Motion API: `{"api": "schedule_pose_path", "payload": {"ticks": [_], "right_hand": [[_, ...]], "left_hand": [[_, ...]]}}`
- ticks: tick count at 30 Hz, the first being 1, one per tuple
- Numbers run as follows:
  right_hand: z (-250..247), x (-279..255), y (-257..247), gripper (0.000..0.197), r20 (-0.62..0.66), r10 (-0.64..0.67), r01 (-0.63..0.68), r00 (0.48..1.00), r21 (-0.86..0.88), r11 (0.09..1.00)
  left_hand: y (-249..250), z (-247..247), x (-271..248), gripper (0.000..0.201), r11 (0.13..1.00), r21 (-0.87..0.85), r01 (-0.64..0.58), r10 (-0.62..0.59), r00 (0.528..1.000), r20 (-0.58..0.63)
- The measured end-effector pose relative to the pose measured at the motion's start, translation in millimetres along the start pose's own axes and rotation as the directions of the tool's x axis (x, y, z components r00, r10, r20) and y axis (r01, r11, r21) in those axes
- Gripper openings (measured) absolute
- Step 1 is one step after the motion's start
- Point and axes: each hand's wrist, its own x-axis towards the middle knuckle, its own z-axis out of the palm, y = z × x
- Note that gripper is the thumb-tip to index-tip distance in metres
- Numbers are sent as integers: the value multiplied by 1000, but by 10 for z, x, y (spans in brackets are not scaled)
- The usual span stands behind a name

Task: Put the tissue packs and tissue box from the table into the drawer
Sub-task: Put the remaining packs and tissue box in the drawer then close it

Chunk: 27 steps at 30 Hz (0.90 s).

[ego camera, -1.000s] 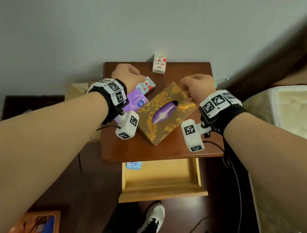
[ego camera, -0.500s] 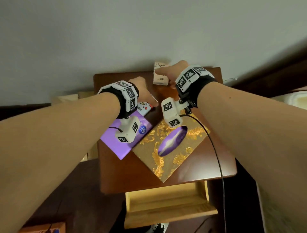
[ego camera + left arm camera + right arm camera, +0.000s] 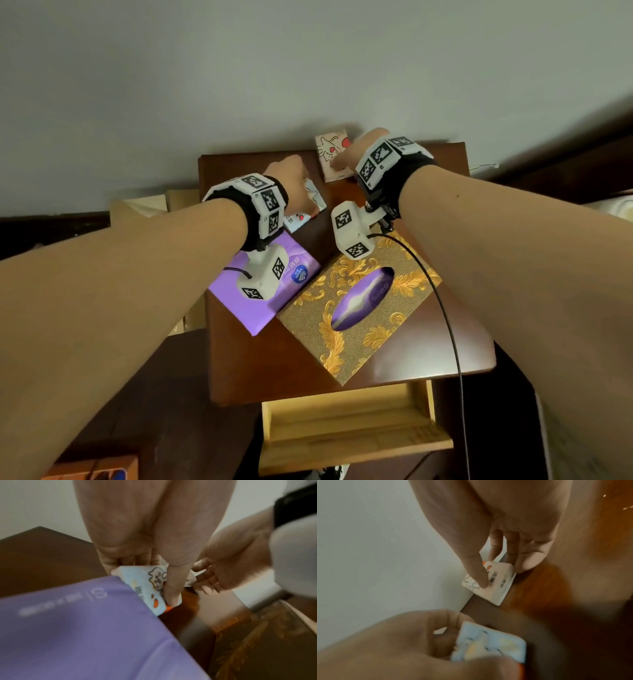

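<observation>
Two small packs are in my hands at once. My left hand has its thumb pressed flat on the printed face of the blue pocket pack with the fingers curled behind it, a firm pinch at the pack's near end; in the head view this pack sits at the back edge of the purple tissue pack, and I cannot tell whether it has cleared the surface. My right hand pinches the cream pocket pack the same way, thumb on the drawn face and fingers round the far side, with the pack tipped up against the wall at the rear of the table. I judge both packs to be light and squashy, wrapped in slick film, so a grip across the broad faces should hold better than one on the edges. Further out, the purple pack looks soft and wide, better taken by its long sides. Beside it, touching or nearly so, lies the gold tissue box, which looks stiff and the bulkiest of the lot; I would take it by opposite side walls, clear of its oval opening. Below the table's front edge the drawer stands pulled out.
</observation>
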Motion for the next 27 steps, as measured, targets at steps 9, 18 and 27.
{"api": "schedule_pose_path", "payload": {"ticks": [9, 18, 27], "right_hand": [[180, 48, 48, 45, 90, 69, -102, 994, 433, 896], [187, -329, 147, 32, 177, -80, -43, 981, 599, 800], [261, -431, 190, 50, 201, -120, -5, 972, 531, 847]], "left_hand": [[-291, -182, 2, 13, 168, -985, 29, -138, 990, 5], [14, -133, -159, 22, 223, -975, 5, -69, 998, -11], [37, -16, -325, 32, 318, -948, -29, -114, 991, -68]]}}
